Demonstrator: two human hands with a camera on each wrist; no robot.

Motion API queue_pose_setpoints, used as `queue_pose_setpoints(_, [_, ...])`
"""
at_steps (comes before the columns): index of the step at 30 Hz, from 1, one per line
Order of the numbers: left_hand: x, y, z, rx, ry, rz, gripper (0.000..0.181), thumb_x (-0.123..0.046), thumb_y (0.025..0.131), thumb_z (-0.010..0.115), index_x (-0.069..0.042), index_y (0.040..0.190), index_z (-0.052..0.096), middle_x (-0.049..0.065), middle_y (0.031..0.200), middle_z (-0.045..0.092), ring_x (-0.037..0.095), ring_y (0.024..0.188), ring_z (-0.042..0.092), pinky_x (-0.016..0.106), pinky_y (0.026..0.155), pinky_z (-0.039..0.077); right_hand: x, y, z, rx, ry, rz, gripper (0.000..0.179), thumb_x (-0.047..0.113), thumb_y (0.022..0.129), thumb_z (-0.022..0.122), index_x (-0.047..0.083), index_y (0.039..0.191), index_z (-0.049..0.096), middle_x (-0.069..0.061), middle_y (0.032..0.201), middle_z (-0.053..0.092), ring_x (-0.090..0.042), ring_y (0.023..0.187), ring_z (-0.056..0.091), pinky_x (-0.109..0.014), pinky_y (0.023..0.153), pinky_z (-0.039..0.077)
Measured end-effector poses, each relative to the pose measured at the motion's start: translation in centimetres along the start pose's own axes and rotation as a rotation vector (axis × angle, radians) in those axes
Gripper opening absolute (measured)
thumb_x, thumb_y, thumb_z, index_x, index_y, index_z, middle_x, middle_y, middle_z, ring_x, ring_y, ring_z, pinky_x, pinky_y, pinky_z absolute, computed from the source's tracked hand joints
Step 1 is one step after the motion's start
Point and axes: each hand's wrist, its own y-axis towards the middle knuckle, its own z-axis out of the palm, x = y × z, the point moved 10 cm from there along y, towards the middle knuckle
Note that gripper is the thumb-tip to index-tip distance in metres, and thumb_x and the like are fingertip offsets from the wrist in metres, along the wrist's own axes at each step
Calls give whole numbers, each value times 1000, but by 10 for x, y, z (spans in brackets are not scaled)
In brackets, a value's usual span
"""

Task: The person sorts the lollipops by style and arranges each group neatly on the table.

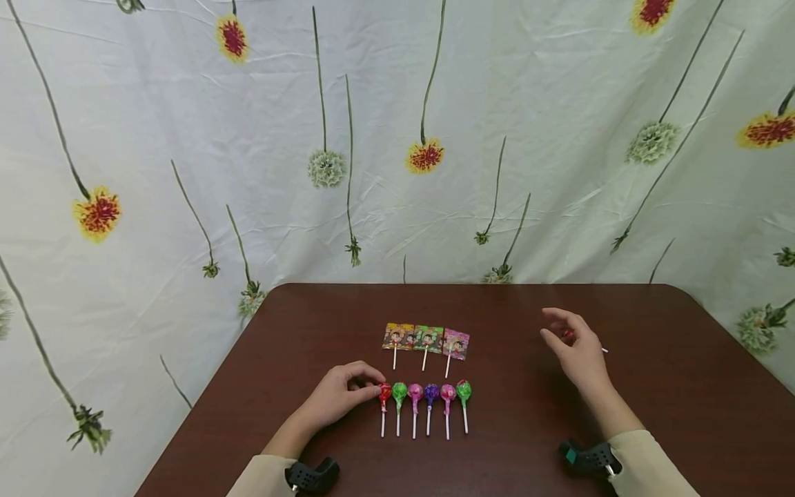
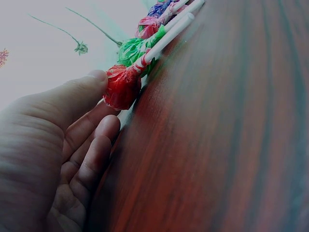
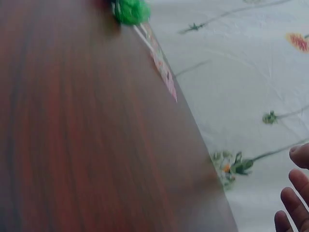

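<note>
At the left end of a row of wrapped round lollipops, a red lollipop (image 1: pixel 385 391) has its head between the thumb and index finger of my left hand (image 1: pixel 345 393). The left wrist view shows the thumb against the red wrapper (image 2: pixel 123 88) while the other fingers curl loosely below. Over the table's right side, my right hand (image 1: pixel 579 348) has its thumb and fingers apart. Some red (image 1: pixel 568 334) shows behind that hand, and a white stick (image 1: pixel 605 350) juts out at its right; the rest is hidden. In the right wrist view, separated fingertips (image 3: pixel 295 195) show at the edge.
Green (image 1: pixel 399 392), pink (image 1: pixel 415 392) and purple (image 1: pixel 431 392) lollipops continue the row, sticks toward me. Behind it lie three flat-packed lollipops in yellow (image 1: pixel 397 336), green (image 1: pixel 428 337) and pink (image 1: pixel 456 343). The brown table (image 1: pixel 509 442) meets a flowered curtain (image 1: pixel 385 207).
</note>
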Motion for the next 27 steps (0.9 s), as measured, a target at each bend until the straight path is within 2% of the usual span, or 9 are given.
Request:
queue_pose_setpoints(5, [0,0,-1,-4,14,-15,9,-27,92,73,-27,100,74,-7,95,68,4,81,60,23,70,52,-15,2,-11,-4,-33,93,37,19,98,65,13,134,60,-10,119,58,7,90,46,-13,71,42])
queue_pose_setpoints(8, [1,1,-1,-4,19,-17,9,-26,92,73,-26,101,74,-6,95,68,4,81,60,23,70,52,-22,3,-16,-9,-35,122,38,20,99,64,12,136,59,-13,125,57,5,92,46,-12,71,42])
queue_pose_setpoints(11, [1,1,-1,-1,16,-6,10,-26,92,73,-24,101,74,-5,95,68,3,81,60,22,69,52,-30,3,-21,-24,-44,138,38,19,99,64,11,136,59,-14,127,56,1,95,48,-11,71,42])
queue_pose_setpoints(17, [-2,2,2,9,-7,3,10,-25,92,73,-21,102,74,-3,96,68,2,81,59,22,69,51,-43,6,-29,-33,-51,184,40,20,99,63,12,137,57,-16,128,54,-15,93,51,-24,56,49])
queue_pose_setpoints(23, [-3,1,1,4,-30,-7,11,-23,92,73,-20,103,74,-3,98,69,2,81,58,22,68,50,-49,9,-31,-27,-97,190,41,19,99,61,9,139,56,-20,130,54,-33,109,51,-30,74,41])
queue_pose_setpoints(27, [-1,1,0,2,-25,-15,11,-23,92,73,-20,102,74,-3,97,69,2,81,58,22,69,50,-55,12,-28,8,-99,199,42,18,101,59,8,141,54,-23,135,51,-39,116,49,-42,79,45])
